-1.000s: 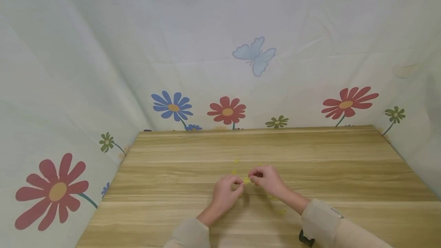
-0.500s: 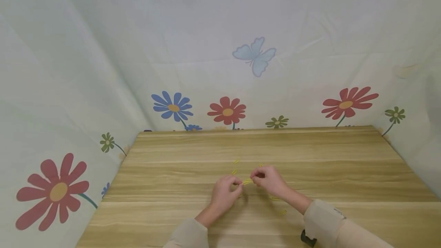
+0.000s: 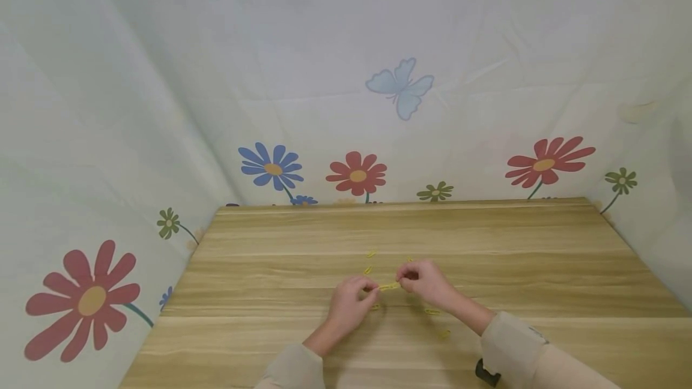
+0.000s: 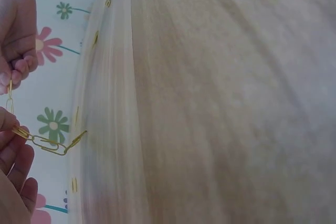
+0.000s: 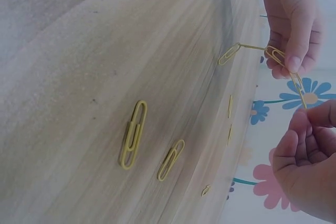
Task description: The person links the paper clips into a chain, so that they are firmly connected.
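Note:
Over the middle of the wooden table (image 3: pixel 259 257), my left hand (image 3: pixel 348 305) and right hand (image 3: pixel 427 284) face each other, fingertips a short way apart. Linked yellow paper clips (image 3: pixel 388 286) span the gap. In the right wrist view, the left thumb and fingers pinch a paper clip (image 5: pixel 275 54), from which more linked clips (image 5: pixel 229 54) hang down. My right fingertips pinch the far end of another paper clip (image 5: pixel 298 85), joined to the one in the left hand. The left wrist view also has the hanging chain (image 4: pixel 50 144) below the left fingertips.
Several loose yellow paper clips lie around the hands, among them one (image 5: pixel 134 135) and another (image 5: pixel 171 160) near the right wrist. Two more, a clip (image 3: pixel 370 254) and a clip (image 3: pixel 368 269), lie beyond the left hand. A flowered cloth (image 3: pixel 303 107) hangs behind the table.
My right hand has drawn slightly to the right and the left hand slightly to the left. The gap between them is wider, and more of the linked paper clips shows, pulled straighter.

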